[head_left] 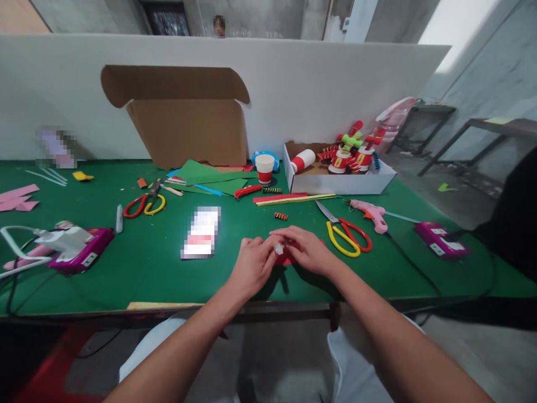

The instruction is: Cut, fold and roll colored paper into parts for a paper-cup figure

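My left hand (254, 262) and my right hand (309, 251) meet low over the green table, fingertips close together. A small whitish lump (278, 248) shows at the thumb and fingertips of my left hand, which are pinched. My right hand's fingers are bent together, and whatever they grip is hidden. Red paper (287, 257) shows beneath and between the hands. Just beyond them lies a short red-and-black coiled strip (281, 216). Yellow-and-red scissors (346, 232) rest to the right of my right hand, blades partly apart.
A pink glue gun (369, 214) lies at right, its cord trailing to the front. Behind stand a white-and-red paper cup (264, 169) and a box (344, 183) of cup figures. Paper strips (297, 198), a red cutter (247, 191), more scissors (146, 202) and purple power strips (441, 240) lie around.
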Demonstrator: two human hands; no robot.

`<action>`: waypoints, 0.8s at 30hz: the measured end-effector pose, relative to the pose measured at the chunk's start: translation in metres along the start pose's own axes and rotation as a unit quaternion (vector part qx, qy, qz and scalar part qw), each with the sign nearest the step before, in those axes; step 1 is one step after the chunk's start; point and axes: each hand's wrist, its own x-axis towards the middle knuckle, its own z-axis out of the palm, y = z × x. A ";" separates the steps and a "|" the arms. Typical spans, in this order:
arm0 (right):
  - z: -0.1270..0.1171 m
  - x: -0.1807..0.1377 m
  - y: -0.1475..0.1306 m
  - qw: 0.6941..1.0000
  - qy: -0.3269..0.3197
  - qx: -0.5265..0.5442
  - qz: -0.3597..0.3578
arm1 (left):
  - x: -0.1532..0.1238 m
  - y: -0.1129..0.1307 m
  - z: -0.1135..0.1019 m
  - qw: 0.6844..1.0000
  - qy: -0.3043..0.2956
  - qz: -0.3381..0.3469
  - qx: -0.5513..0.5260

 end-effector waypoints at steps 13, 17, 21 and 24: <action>-0.001 0.012 0.000 0.987 -0.054 0.148 0.023 | 0.001 -0.001 -0.001 1.000 -0.021 -0.009 -0.012; 0.002 0.013 0.003 0.969 -0.053 0.239 0.043 | 0.001 0.002 -0.003 0.999 -0.027 -0.018 -0.035; -0.003 0.014 0.011 0.970 0.022 0.235 0.058 | 0.000 0.004 -0.009 0.994 -0.051 -0.029 -0.090; -0.013 0.014 0.018 0.964 0.104 0.217 0.116 | 0.000 0.005 -0.015 0.987 -0.074 -0.045 -0.137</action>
